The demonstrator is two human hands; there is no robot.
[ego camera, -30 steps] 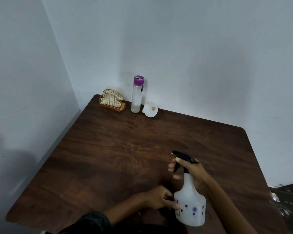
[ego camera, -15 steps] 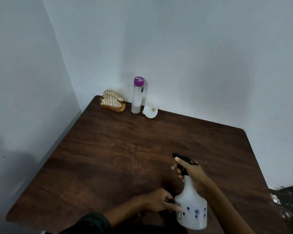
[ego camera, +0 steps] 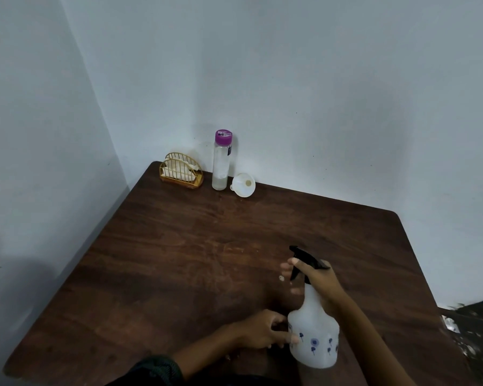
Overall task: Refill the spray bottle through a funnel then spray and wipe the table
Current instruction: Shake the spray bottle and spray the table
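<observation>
A white spray bottle with blue flower prints and a black trigger head stands near the front of the dark wooden table. My right hand grips the neck and trigger head from behind. My left hand rests on the table and touches the bottle's lower left side with its fingertips. At the far corner stand a clear water bottle with a purple cap and a white funnel lying on its side next to it.
A gold wire holder with paper napkins sits at the far left corner. White walls close off the back and left sides. The table's right edge drops off to a dark floor area.
My right hand's fingers spread out in front of the trigger again, after curling in half a second ago. The bottle and my left hand stay in place.
</observation>
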